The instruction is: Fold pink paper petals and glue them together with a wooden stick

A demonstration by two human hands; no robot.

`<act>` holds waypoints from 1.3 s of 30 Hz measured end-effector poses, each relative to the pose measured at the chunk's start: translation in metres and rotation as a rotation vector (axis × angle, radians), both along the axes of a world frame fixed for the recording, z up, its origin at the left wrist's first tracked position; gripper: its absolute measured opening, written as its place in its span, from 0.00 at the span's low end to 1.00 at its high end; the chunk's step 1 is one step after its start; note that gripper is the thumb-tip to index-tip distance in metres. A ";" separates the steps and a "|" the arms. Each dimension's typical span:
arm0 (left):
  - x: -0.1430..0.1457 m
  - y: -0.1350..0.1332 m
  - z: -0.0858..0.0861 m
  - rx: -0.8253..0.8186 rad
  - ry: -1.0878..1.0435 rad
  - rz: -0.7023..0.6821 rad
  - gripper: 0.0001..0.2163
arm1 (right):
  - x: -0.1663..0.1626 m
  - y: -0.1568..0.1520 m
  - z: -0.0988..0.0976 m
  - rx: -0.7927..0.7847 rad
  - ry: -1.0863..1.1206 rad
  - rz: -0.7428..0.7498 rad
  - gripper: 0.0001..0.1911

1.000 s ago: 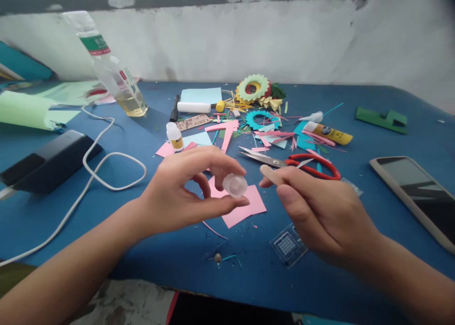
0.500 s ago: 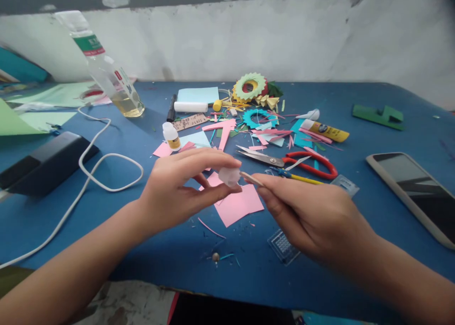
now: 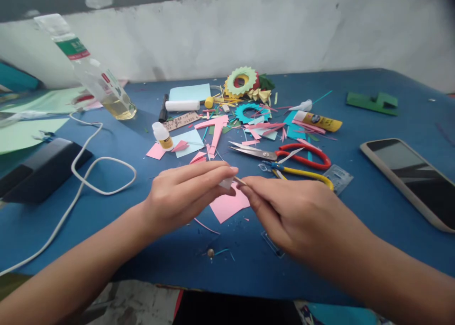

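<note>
My left hand is closed, pinching a small whitish translucent piece between thumb and fingers, which cover most of it. The fingers of my right hand are wrapped round a thin light-brown stick. Its tip meets the whitish piece, or comes very close to it; I cannot tell which. Both hands are above a pink paper square on the blue table. Red-handled scissors lie beyond my right hand, beside a yellow-handled tool.
A small white dropper bottle, paper scraps and a cyan paper ring lie farther back. Left are a tall clear bottle, a white cable and a black box. A phone and yellow tube lie right.
My left fingers have closed further over the whitish piece, hiding more of it. The stick in my right hand remains at its edge. The view has shifted slightly.
</note>
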State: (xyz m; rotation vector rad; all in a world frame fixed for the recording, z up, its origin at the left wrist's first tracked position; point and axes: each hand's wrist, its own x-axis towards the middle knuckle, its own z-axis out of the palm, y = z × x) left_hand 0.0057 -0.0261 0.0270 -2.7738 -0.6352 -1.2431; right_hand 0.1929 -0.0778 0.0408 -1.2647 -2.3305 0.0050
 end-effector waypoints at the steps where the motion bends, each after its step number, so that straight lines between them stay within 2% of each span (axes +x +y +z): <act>1: 0.001 0.001 -0.001 -0.016 -0.009 -0.006 0.07 | 0.000 0.000 -0.001 0.035 -0.023 -0.005 0.10; 5: 0.004 0.001 -0.003 -0.195 -0.063 -0.044 0.08 | 0.000 -0.003 -0.002 0.219 -0.181 -0.045 0.09; 11: 0.004 -0.003 0.003 -0.625 -0.135 -0.136 0.08 | -0.001 -0.009 0.007 0.440 -0.307 -0.099 0.14; 15: 0.002 -0.002 0.004 -0.828 -0.217 -0.253 0.08 | 0.001 -0.010 0.011 0.438 -0.283 -0.086 0.17; 19: 0.004 0.000 0.006 -0.992 -0.302 -0.364 0.09 | 0.006 -0.010 0.016 0.347 -0.234 -0.036 0.15; 25: 0.008 0.002 0.008 -1.018 -0.325 -0.316 0.10 | 0.011 -0.013 0.015 0.204 -0.170 -0.028 0.14; 35: 0.011 -0.003 0.003 -0.797 -0.191 -0.212 0.10 | 0.004 -0.019 0.010 0.249 -0.270 -0.091 0.14; 39: 0.009 0.000 0.006 -0.929 -0.149 -0.245 0.10 | 0.007 -0.013 0.012 0.197 -0.301 -0.037 0.11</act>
